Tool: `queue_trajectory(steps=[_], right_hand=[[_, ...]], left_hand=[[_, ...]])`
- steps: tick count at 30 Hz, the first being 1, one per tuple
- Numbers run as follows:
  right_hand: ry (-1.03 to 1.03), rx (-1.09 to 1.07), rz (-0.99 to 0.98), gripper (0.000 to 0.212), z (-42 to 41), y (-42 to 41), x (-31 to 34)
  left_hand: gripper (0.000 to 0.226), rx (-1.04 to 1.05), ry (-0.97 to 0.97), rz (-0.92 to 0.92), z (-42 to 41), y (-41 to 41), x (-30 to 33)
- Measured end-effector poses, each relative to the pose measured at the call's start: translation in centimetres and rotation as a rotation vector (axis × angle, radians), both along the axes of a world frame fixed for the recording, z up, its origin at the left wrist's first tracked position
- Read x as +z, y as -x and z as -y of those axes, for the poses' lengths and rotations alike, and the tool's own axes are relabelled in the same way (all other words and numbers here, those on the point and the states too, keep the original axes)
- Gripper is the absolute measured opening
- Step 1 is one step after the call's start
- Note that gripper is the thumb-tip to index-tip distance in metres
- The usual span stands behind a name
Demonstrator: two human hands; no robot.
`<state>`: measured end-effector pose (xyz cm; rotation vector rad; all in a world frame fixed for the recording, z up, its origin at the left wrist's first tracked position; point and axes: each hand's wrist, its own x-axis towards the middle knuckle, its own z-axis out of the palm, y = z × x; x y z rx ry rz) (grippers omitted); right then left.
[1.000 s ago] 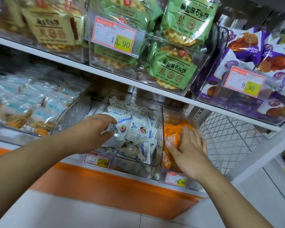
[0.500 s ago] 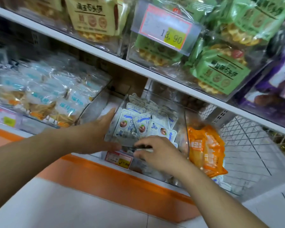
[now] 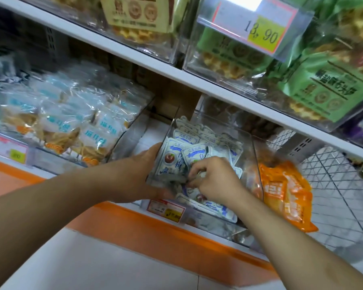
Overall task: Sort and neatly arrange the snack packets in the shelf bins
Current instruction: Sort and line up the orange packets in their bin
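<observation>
bright, even light | glare on price tag (image 3: 247, 21) | edges blurred

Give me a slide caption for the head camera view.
Left hand steadies a clear bin while right hand pinches white-and-blue snack packets inside.

Clear bin (image 3: 255, 155) wall hides left fingers; lower price tag (image 3: 166, 210) blurred.
</observation>
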<state>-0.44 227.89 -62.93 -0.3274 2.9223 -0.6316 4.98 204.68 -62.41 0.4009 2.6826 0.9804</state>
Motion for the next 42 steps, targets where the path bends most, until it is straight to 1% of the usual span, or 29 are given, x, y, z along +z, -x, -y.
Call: queue_trajectory(steps=[2,3,6,8,9,10,12,13,14,16,18,19,20,21,22,24,25,27,29,32,36,38,40,42], right_hand=[[0.142,-0.096,-0.127,0.018,-0.2,0.4,0.5],[0.152,-0.103,-0.238,0.017,-0.4,0.6,0.8],[0.089,-0.074,-0.553,0.012,-1.3,0.9,1.6],[-0.012,-0.082,-0.717,0.013,-2.1,1.2,2.2],[-0.113,-0.099,-0.773,0.022,-2.5,1.3,2.4],[-0.235,-0.116,-0.783,0.035,-2.7,1.4,2.5],[-0.414,-0.115,-0.714,0.058,-2.6,1.3,2.2],[-0.422,-0.076,-0.673,0.065,-2.5,1.1,1.8],[-0.370,-0.006,-0.650,0.067,-2.5,0.9,1.3],[-0.141,0.194,-0.560,0.066,-2.2,0.6,0.7],[0.070,0.278,-0.299,0.052,-1.4,0.1,0.7],[0.107,0.284,-0.173,0.044,-1.0,0.0,0.8],[0.089,0.287,-0.087,0.039,-0.5,-0.1,0.7],[0.029,0.305,-0.049,0.038,-0.2,0.0,0.4],[-0.062,0.326,-0.038,0.041,0.0,0.3,0.0],[-0.200,0.361,-0.039,0.053,0.2,0.9,-0.5],[-0.229,0.356,-0.029,0.057,0.3,1.2,-0.6],[-0.263,0.353,-0.029,0.058,0.4,1.5,-0.5],[-0.331,0.363,-0.033,0.052,0.5,1.7,-0.5],[-0.419,0.346,0.018,0.041,0.4,1.8,-0.4],[-0.421,0.351,0.058,0.042,0.3,1.9,-0.5],[-0.411,0.366,0.053,0.034,0.1,2.0,-0.6],[-0.391,0.376,0.051,0.020,-0.2,2.0,-0.6],[-0.340,0.383,0.005,0.011,-0.5,2.1,-0.6]], left_hand=[[0.105,-0.009,0.035,0.004,-0.1,0.0,0.2],[0.106,-0.008,0.058,0.007,-0.1,0.0,0.3],[0.108,-0.001,0.092,0.018,-0.2,0.0,0.4],[0.108,0.006,0.091,0.022,-0.2,0.0,0.4],[0.107,0.010,0.089,0.023,-0.2,0.0,0.4],[0.106,0.015,0.086,0.023,-0.3,-0.1,0.5],[0.106,0.030,0.079,0.036,-0.4,-0.2,0.7],[0.106,0.037,0.075,0.045,-0.5,-0.3,0.8],[0.107,0.041,0.073,0.052,-0.6,-0.3,0.8],[0.107,0.041,0.069,0.053,-0.5,-0.4,1.0],[0.104,0.035,0.055,0.051,-0.5,-0.5,1.0],[0.103,0.030,0.044,0.046,-0.5,-0.5,1.0],[0.102,0.024,0.034,0.044,-0.5,-0.5,1.0],[0.101,0.020,0.028,0.045,-0.4,-0.5,0.9],[0.101,0.019,0.025,0.047,-0.4,-0.5,0.9],[0.102,0.024,0.032,0.048,-0.4,-0.6,0.9],[0.102,0.028,0.037,0.046,-0.4,-0.6,0.9],[0.099,0.036,0.027,0.051,-0.4,-0.5,0.9],[0.096,0.045,-0.004,0.065,-0.4,-0.4,0.7],[0.094,0.050,-0.014,0.072,-0.4,-0.3,0.7],[0.093,0.032,-0.014,0.062,-0.3,-0.4,0.8],[0.094,0.027,-0.009,0.058,-0.4,-0.4,0.7],[0.095,0.019,-0.011,0.064,-0.4,-0.5,0.7],[0.097,0.013,-0.013,0.054,-0.3,-0.4,0.6]])
